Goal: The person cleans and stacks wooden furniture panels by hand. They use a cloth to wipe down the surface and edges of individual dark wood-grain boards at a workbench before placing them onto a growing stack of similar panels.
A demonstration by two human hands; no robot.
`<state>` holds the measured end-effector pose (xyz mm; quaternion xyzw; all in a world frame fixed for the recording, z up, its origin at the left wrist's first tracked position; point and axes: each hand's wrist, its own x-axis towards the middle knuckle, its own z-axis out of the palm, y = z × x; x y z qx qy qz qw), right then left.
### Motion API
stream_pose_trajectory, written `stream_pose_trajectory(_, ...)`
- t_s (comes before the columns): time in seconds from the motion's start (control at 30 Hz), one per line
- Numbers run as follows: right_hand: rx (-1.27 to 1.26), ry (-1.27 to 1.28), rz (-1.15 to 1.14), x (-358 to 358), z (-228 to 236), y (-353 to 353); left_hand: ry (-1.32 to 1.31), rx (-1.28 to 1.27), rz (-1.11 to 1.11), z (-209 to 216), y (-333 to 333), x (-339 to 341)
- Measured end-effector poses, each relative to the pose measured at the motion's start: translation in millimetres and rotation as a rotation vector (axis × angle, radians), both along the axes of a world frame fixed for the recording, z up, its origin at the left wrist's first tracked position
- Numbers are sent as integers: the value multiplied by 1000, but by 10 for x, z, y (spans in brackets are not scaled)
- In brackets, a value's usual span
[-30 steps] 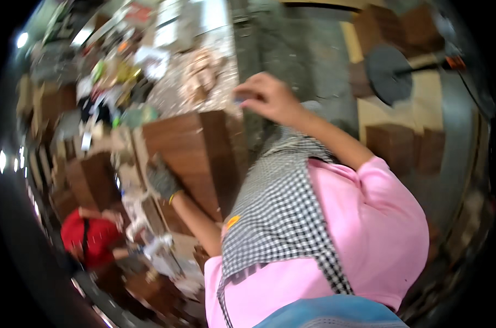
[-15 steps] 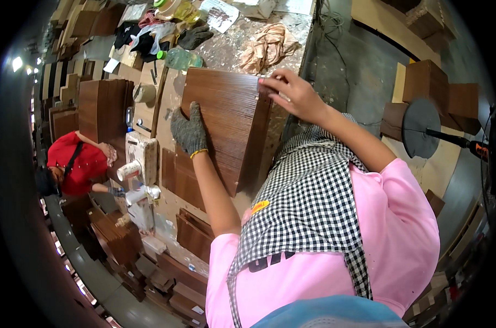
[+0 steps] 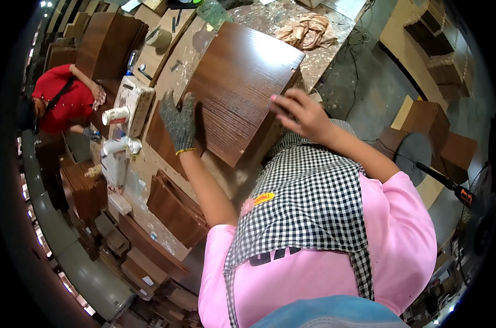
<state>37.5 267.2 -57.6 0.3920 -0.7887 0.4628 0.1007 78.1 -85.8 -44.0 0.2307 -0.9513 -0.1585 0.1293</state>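
A dark brown wood-grain panel [image 3: 242, 90], seemingly the top of a stack, lies at an angle on the workbench in front of me. My left hand [image 3: 179, 121], in a grey knit glove with a yellow cuff edge, is at the panel's left edge. Its thumb and fingers are spread, gripping nothing. My bare right hand [image 3: 305, 116] is at the panel's right edge, with fingers bent toward the thumb. Whatever may be between those fingers is dark and smeared, too unclear to name. More brown boards [image 3: 174, 205] lie on the bench to the left and nearer me.
A crumpled peach cloth [image 3: 308, 31] rests on the paint-stained bench [image 3: 269, 16] beyond the panel. At the left, a co-worker in a red shirt [image 3: 67, 101] stands beyond white containers [image 3: 134, 106]. A round black disc on a stand [image 3: 414, 158] and stacked boards [image 3: 428, 120] occupy the right.
The view has shifted, and the panel appears turned and farther up to the right. My left glove has moved from the panel's face to its left edge. My right hand has slid nearer along the right edge.
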Motion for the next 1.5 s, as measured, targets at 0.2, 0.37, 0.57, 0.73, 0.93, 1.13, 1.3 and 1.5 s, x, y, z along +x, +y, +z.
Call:
stream_pose_trajectory(0.2,0,84,332,218,72,-143,126,314,128,-239,-26,393)
stream_pose_trajectory(0.37,3,-169,-257,-38,53,-51,308,380,110,-472,-42,358)
stream_pose_trajectory(0.57,101,-110,13,419,29,-311,341,412,128,-602,-65,317)
stream_pose_trajectory(0.73,0,73,375,839,8,-749,371,406,115,-573,-32,271)
stream_pose_trajectory(0.93,4,96,414,969,83,-783,400,472,152,-518,65,268)
stream_pose_trajectory(1.13,128,58,499,954,197,-841,479,381,132,-723,-37,248)
stream_pose_trajectory(1.3,207,26,529,634,452,-933,772,887,239,-728,251,671)
stream_pose_trajectory(1.5,474,179,942,335,723,-1150,535,775,249,-644,1249,1625)
